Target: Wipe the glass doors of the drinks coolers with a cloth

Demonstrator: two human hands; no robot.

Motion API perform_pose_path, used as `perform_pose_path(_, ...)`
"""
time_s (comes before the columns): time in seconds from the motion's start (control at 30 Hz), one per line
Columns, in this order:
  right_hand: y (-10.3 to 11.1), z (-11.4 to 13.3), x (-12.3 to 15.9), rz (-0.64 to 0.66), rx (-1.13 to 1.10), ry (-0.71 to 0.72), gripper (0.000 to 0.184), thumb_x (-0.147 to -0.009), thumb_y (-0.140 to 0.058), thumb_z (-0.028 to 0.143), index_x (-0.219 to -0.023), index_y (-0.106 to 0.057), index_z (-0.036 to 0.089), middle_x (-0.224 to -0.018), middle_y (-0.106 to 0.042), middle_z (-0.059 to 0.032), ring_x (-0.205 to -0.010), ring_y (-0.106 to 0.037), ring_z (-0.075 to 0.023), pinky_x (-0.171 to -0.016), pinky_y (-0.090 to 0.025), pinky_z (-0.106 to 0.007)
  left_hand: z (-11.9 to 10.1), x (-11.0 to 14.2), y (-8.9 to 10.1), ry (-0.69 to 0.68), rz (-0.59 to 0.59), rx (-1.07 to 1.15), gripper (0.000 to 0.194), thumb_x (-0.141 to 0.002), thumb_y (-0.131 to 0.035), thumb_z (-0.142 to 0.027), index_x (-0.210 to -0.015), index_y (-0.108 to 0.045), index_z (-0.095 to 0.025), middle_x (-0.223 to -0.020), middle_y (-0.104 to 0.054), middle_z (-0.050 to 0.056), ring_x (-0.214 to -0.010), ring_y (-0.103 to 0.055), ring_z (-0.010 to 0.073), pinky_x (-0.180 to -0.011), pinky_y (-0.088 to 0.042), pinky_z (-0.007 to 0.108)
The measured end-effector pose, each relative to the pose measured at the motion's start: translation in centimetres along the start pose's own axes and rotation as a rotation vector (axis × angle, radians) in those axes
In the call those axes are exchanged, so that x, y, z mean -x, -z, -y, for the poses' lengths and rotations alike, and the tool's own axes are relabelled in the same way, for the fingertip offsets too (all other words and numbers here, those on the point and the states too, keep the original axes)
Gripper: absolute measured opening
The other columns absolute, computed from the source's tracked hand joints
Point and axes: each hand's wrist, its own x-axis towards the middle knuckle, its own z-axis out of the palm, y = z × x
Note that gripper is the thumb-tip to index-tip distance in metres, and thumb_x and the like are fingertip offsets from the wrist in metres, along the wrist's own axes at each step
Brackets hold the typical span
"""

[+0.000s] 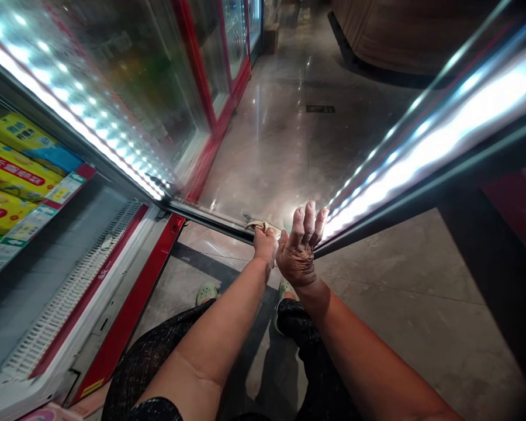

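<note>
A glass cooler door (210, 213) with bright light strips along its sides stands swung out in front of me. Near its bottom edge, my left hand (266, 245) is closed around a beige cloth (263, 225), pressed against the lower part of the glass. Right beside it, my right hand (302, 245) is open, its fingers stretched up at the door's lower right corner. The thumb lies close to the cloth; whether it touches the cloth I cannot tell.
At the left the open cooler holds yellow packages (15, 166) above a white wire rack (79, 280). Red-framed cooler doors (206, 88) line the far left. A brown curved counter (386, 35) stands at the back right. My feet in green clogs (207, 292) are below.
</note>
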Motion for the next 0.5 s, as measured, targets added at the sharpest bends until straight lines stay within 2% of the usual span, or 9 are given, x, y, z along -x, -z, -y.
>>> perform_pose_path(0.1, 0.3, 0.0, -0.3, -0.038, 0.006, 0.023, 0.079, -0.094, -0.049, 0.01, -0.163, -0.013, 0.013, -0.161, -0.035, -0.0281, -0.16, -0.01, -0.036, -0.118, -0.037, -0.068, -0.5, 1.3, -0.5, 0.077, 0.122, 0.091, 0.011, -0.085, -0.065, -0.015, -0.076, -0.059, -0.018, -0.073, -0.065, 0.004, -0.083, -0.068, 0.0205, -0.094, -0.054, 0.038)
perform_pose_path(0.23, 0.9, -0.5, -0.8, -0.106, -0.049, 0.074, 0.076, -0.094, -0.046, 0.006, -0.163, -0.015, 0.013, -0.158, -0.037, -0.0266, -0.158, -0.019, -0.0331, -0.119, -0.039, -0.063, -1.4, 2.1, -0.4, 0.162, 0.22, 0.261, 0.011, -0.089, -0.066, -0.022, -0.081, -0.063, -0.015, -0.078, -0.069, 0.006, -0.077, -0.07, 0.0175, -0.089, -0.057, 0.037)
perform_pose_path(0.33, 1.1, -1.1, -1.0, -0.128, -0.108, 0.062, 0.076, -0.095, -0.042, 0.007, -0.164, -0.011, 0.018, -0.16, -0.033, -0.0231, -0.155, -0.025, -0.0328, -0.118, -0.037, -0.067, -1.5, 2.0, -0.1, 0.208, 0.202, 0.366, 0.008, -0.091, -0.065, -0.021, -0.094, -0.06, -0.015, -0.096, -0.072, 0.009, -0.084, -0.072, 0.0156, -0.091, -0.059, 0.038)
perform_pose_path(0.4, 1.2, -1.4, -1.0, -0.143, -0.135, 0.055, 0.077, -0.095, -0.041, 0.008, -0.164, -0.01, 0.021, -0.161, -0.031, -0.0219, -0.155, -0.026, -0.0338, -0.117, -0.035, -0.071, -1.2, 2.1, -0.1, 0.219, 0.155, 0.395, 0.014, -0.092, -0.064, -0.02, -0.102, -0.055, -0.017, -0.107, -0.071, 0.009, -0.088, -0.072, 0.0146, -0.092, -0.059, 0.038)
perform_pose_path(0.5, 1.1, -1.6, -1.0, -0.157, -0.162, 0.047, 0.075, -0.096, -0.039, 0.01, -0.164, -0.01, 0.022, -0.161, -0.031, -0.0218, -0.154, -0.028, -0.0342, -0.116, -0.035, -0.073, -0.6, 2.9, -0.7, 0.224, 0.112, 0.381, 0.023, -0.09, -0.07, -0.022, -0.105, -0.053, -0.018, -0.107, -0.071, 0.008, -0.09, -0.071, 0.0147, -0.094, -0.058, 0.038)
